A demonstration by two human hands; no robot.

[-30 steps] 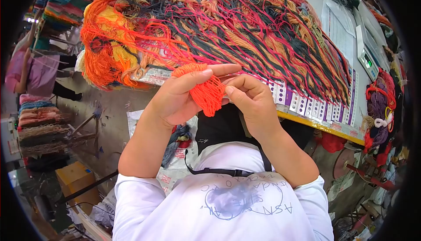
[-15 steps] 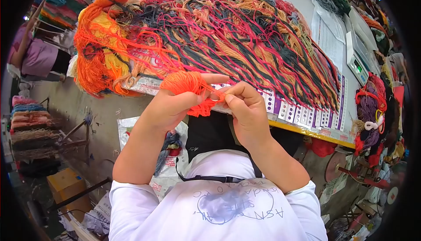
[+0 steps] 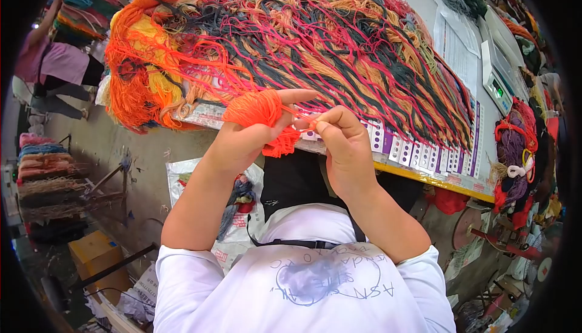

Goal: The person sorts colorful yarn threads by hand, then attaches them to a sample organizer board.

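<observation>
A thick bundle of bright orange yarn [image 3: 253,110] is looped over my left hand [image 3: 248,138], with part of it hanging below the palm. The left index finger stretches out to the right while the thumb and the other fingers keep the bundle. Just to the right, my right hand [image 3: 342,139] pinches orange strands between thumb and fingertips; they run taut across to the left hand. Behind both hands, long threads in red, black, tan and orange [image 3: 327,60] cover the table. Their near ends reach white cards with punched holes [image 3: 418,156] along the table edge.
Orange and yellow skeins [image 3: 136,90] hang over the table's left end. A scale [image 3: 498,87] stands at the right, beside hanging yarn [image 3: 515,145]. A person in a pink top [image 3: 63,63] is at the left near yarn racks. A cardboard box [image 3: 100,263] sits lower left.
My right hand has drawn slightly right, and the strands between my hands now look longer and more separate. The person at the left has shifted, with legs now showing.
</observation>
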